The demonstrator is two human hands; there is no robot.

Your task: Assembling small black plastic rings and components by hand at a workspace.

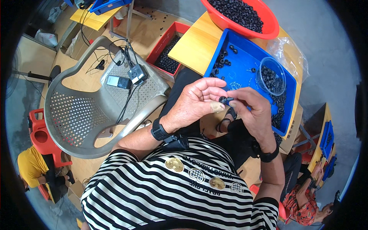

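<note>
My left hand point(199, 100), with a tan bandage on its thumb, is closed on a small black ring-shaped part point(222, 99). Against that part my right hand point(251, 109) pinches a small dark bluish piece point(229, 100) between thumb and forefinger; its exact kind is too small to tell. Both hands meet in front of my chest, beside the near-left edge of a blue tray point(239, 61). Loose black parts point(221, 61) lie along the tray's left side, and more fill its right side. A round clear tub point(271, 76) inside the tray holds similar parts.
A red basin point(271, 23) of black parts overlaps the yellow table point(195, 44). On the floor stands a red box point(163, 46) with more parts. At left, a grey plastic chair point(82, 111) carries a phone point(118, 81) and cables. Other people point(306, 203) sit nearby.
</note>
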